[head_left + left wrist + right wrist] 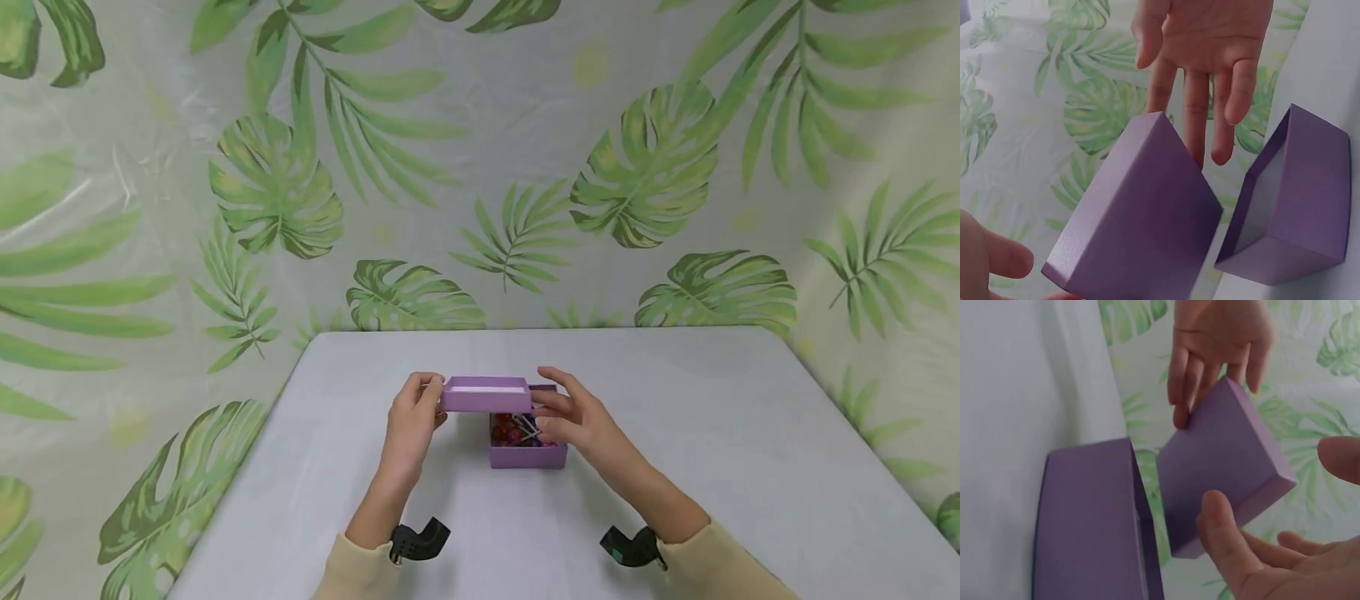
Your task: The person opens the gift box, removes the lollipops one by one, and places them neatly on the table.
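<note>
My left hand (411, 421) holds a purple box lid (487, 402) by its left side, raised above the table and tilted so its pale inside shows. Below and slightly right of the lid stands the purple box (527, 457), uncovered. Several small shiny reddish and dark pieces with white sticks, which look like lollipops (513, 434), lie in it. The raised lid hides part of the box. At the lid's right end is my right hand (592, 429), its fingers spread and loosely bent. In the right wrist view its fingertips (1217, 509) are close against the lid, with the thumb apart.
The box stands on a white-covered table (675, 392). Behind the table hangs a pale curtain (517, 108) printed with green leaves. A black camera mount (418, 540) sits on the left wrist, and another mount (632, 547) on the right.
</note>
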`<state>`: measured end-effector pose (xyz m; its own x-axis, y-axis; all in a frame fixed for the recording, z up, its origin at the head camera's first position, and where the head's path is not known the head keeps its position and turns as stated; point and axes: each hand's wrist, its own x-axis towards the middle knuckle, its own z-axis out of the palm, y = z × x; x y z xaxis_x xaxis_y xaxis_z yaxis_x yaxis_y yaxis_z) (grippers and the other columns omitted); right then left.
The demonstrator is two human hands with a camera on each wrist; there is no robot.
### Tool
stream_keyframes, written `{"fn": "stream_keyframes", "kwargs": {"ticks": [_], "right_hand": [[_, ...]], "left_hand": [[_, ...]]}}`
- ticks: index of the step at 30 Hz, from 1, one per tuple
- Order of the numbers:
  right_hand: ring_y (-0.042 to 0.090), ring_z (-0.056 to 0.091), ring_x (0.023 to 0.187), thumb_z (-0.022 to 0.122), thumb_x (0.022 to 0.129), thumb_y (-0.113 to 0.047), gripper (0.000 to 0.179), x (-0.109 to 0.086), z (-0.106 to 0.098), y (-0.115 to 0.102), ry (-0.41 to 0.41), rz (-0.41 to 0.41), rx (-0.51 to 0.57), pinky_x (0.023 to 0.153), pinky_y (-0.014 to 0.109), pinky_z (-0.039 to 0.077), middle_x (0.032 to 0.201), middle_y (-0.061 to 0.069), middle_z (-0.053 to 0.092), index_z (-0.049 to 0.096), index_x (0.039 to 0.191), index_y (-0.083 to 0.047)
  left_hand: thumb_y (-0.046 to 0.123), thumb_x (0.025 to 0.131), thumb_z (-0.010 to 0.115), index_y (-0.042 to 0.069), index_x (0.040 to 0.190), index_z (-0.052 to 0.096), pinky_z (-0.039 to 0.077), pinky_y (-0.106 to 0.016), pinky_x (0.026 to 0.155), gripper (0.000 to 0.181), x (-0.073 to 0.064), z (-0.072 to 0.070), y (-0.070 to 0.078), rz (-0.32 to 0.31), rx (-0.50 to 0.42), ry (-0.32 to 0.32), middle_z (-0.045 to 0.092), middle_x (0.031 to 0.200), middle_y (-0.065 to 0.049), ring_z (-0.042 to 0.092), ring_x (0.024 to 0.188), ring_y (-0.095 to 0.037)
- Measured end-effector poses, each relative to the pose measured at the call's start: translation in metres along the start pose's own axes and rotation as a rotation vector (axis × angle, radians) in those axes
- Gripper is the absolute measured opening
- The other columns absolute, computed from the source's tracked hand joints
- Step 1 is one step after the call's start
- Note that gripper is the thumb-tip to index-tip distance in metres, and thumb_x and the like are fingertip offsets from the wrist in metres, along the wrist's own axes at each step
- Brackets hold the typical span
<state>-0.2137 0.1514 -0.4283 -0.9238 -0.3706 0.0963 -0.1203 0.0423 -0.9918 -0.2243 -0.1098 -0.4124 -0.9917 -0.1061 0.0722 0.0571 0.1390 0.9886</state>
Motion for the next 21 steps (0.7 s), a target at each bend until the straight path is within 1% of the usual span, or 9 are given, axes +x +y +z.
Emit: {"fn": "stream_keyframes", "kwargs": {"ticks": [3, 6, 8, 10, 14, 17, 21], "right_hand": [[0.035, 0.05, 0.133, 0.067, 0.096, -0.017, 0.071, 0.002, 0.01, 0.003, -0.037, -0.009, 0.038, 0.101, 0.041, 0.052, 0.154, 0.014, 0.043, 0.03, 0.156, -0.026], [0.033, 0.049, 0.135, 0.067, 0.095, -0.017, 0.072, 0.004, 0.02, 0.006, -0.058, -0.004, 0.042, 0.103, 0.036, 0.049, 0.157, 0.013, 0.039, 0.031, 0.156, -0.027], [0.032, 0.047, 0.137, 0.067, 0.096, -0.017, 0.071, 0.004, 0.024, 0.008, -0.068, 0.001, 0.042, 0.107, 0.039, 0.046, 0.158, 0.012, 0.037, 0.03, 0.157, -0.025], [0.032, 0.045, 0.138, 0.067, 0.097, -0.018, 0.071, 0.005, 0.03, 0.01, -0.074, 0.001, 0.026, 0.11, 0.043, 0.044, 0.158, 0.01, 0.037, 0.03, 0.157, -0.023], [0.034, 0.044, 0.138, 0.067, 0.096, -0.02, 0.071, 0.009, 0.042, 0.01, -0.067, 0.0, -0.015, 0.11, 0.051, 0.042, 0.157, 0.008, 0.039, 0.032, 0.157, -0.02], [0.034, 0.046, 0.135, 0.069, 0.095, -0.02, 0.07, 0.013, 0.051, 0.01, -0.065, -0.004, -0.048, 0.107, 0.05, 0.044, 0.157, 0.009, 0.04, 0.034, 0.156, -0.02], [0.031, 0.05, 0.131, 0.069, 0.095, -0.024, 0.07, 0.017, 0.063, 0.012, -0.075, -0.016, -0.099, 0.101, 0.045, 0.049, 0.157, 0.011, 0.039, 0.037, 0.156, -0.019]], "left_hand": [[0.026, 0.104, 0.054, 0.006, 0.125, 0.061, 0.057, -0.046, 0.092, 0.03, -0.001, -0.007, -0.009, -0.028, -0.036, 0.025, 0.062, 0.126, -0.017, 0.064, 0.104, -0.028], [0.02, 0.101, 0.057, 0.009, 0.124, 0.063, 0.058, -0.043, 0.088, 0.026, -0.001, -0.013, -0.016, -0.036, -0.025, 0.065, 0.062, 0.126, -0.013, 0.064, 0.104, -0.028], [0.017, 0.099, 0.058, 0.011, 0.124, 0.063, 0.058, -0.041, 0.087, 0.026, -0.001, -0.015, -0.018, -0.037, -0.007, 0.085, 0.062, 0.126, -0.011, 0.065, 0.103, -0.027], [0.017, 0.099, 0.058, 0.013, 0.124, 0.064, 0.055, -0.04, 0.088, 0.026, -0.002, -0.018, -0.021, -0.038, 0.017, 0.111, 0.063, 0.125, -0.01, 0.064, 0.106, -0.027], [0.021, 0.1, 0.059, 0.015, 0.122, 0.066, 0.049, -0.041, 0.089, 0.024, -0.003, -0.028, -0.027, -0.035, 0.059, 0.158, 0.066, 0.123, -0.008, 0.061, 0.113, -0.026], [0.018, 0.099, 0.06, 0.013, 0.121, 0.067, 0.048, -0.039, 0.087, 0.024, -0.003, -0.035, -0.029, -0.017, 0.096, 0.188, 0.069, 0.119, -0.009, 0.061, 0.113, -0.025], [0.009, 0.096, 0.06, 0.01, 0.12, 0.068, 0.05, -0.036, 0.081, 0.025, -0.006, -0.045, -0.033, 0.008, 0.173, 0.223, 0.071, 0.116, -0.009, 0.061, 0.111, -0.022]]}}
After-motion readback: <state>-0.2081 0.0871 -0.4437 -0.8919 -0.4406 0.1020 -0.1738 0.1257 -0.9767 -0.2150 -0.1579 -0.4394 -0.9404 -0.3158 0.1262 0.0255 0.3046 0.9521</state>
